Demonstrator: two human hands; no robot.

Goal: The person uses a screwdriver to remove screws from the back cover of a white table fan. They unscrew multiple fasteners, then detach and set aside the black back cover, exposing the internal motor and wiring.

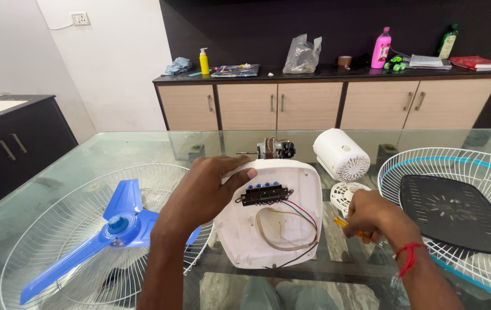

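My left hand (pixel 202 192) grips the top left edge of a white fan base housing (pixel 297 192), which lies open side up on the glass table (pixel 113 150). Inside it sit a black switch block with blue buttons (pixel 264 193) and loose red, black and white wires (pixel 300 221). To the right of the housing, my right hand (pixel 371 215) is closed around a yellow-handled screwdriver (pixel 344 224). A red thread is tied around that wrist.
A white wire guard (pixel 56 229) holding a blue fan blade (pixel 116 221) lies at left. Another guard (pixel 486 172) with a black plate (pixel 455 212) lies at right. Behind are a fan motor (pixel 277 148) and white motor cover (pixel 342 154). Cabinets with bottles stand beyond.
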